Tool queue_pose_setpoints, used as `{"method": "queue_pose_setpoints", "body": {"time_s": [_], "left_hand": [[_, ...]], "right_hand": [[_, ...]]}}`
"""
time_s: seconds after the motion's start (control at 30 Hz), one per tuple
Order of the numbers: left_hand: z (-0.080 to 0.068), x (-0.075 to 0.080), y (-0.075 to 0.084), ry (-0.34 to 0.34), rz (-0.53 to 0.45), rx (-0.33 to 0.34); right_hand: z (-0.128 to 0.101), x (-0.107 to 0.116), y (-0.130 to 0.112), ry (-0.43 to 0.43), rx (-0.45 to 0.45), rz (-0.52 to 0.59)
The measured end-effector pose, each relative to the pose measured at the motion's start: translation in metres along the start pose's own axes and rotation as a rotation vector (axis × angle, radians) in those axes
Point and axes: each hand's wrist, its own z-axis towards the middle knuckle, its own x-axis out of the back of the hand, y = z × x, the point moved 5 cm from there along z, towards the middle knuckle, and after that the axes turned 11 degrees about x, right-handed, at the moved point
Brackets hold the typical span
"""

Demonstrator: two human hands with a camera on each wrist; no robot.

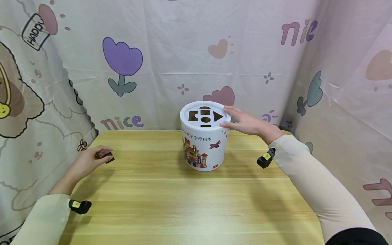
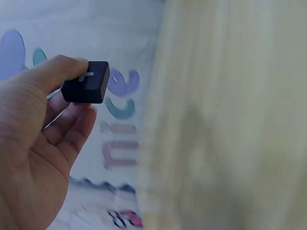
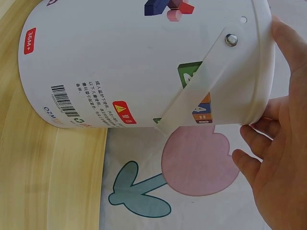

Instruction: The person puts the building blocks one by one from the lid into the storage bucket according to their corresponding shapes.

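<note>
My left hand point(image 1: 92, 158) is raised over the left side of the table. Between its thumb and fingers it pinches a small dark block point(image 2: 88, 85), square-edged, with a pale mark on its top face. A white toy-block bucket point(image 1: 203, 146) stands upright near the back of the table. Its white lid point(image 1: 196, 125) has several shaped holes, among them a triangle and a circle. At the lid's right edge rests my right hand point(image 1: 245, 123), thumb toward the front and fingers farther back. The right wrist view shows the bucket's side with a strap handle point(image 3: 194, 88) fixed by a metal rivet.
The wooden table point(image 1: 171, 207) ends at the printed curtain point(image 1: 171, 51) behind the bucket. More curtain closes off the left and right sides. Each wrist carries a small black camera, one by the left cuff point(image 1: 80, 206) and one by the right cuff point(image 1: 265, 158).
</note>
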Motion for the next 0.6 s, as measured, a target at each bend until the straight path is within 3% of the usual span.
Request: {"method": "queue_pose_setpoints", "body": {"time_s": [0.4, 0.6], "left_hand": [[0.023, 0.017, 0.072, 0.021, 0.050, -0.086], [0.038, 0.021, 0.113, 0.008, 0.036, -0.185]], "right_hand": [[-0.001, 0.001, -0.001, 0.006, 0.007, 0.006], [-0.001, 0.001, -0.001, 0.008, 0.006, 0.001]]}}
